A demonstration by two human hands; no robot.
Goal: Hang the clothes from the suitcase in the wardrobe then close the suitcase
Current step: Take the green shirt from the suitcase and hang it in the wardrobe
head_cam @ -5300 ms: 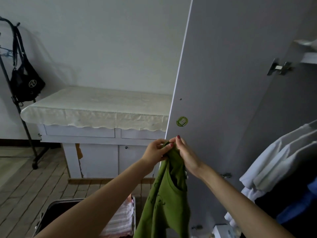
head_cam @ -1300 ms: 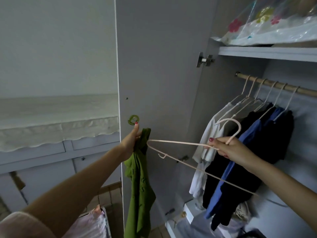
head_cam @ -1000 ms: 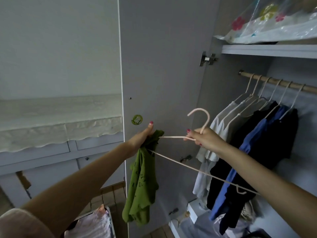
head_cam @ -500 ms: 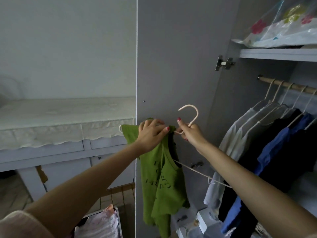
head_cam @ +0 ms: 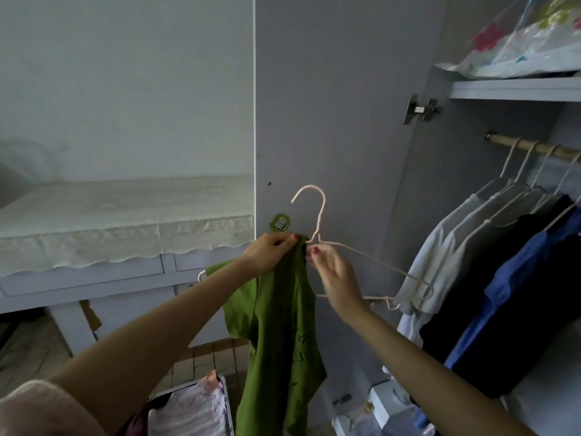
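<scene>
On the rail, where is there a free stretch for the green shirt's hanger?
Bare rail shows only at its left end, between the wardrobe wall and the first hanger hook. Rightward, hooks and hung clothes crowd it to the frame edge.

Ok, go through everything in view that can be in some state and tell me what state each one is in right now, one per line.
Green shirt: half on the hanger, left shoulder on, right side off.
Hanger: off the rail, hook up, right arm bare.
Left hand: pinches the shirt's neckline.
Right hand: holds the hanger below the hook.
Wardrobe door: open.
Suitcase: open, clothes inside.
Rail: hung with clothes.
</scene>
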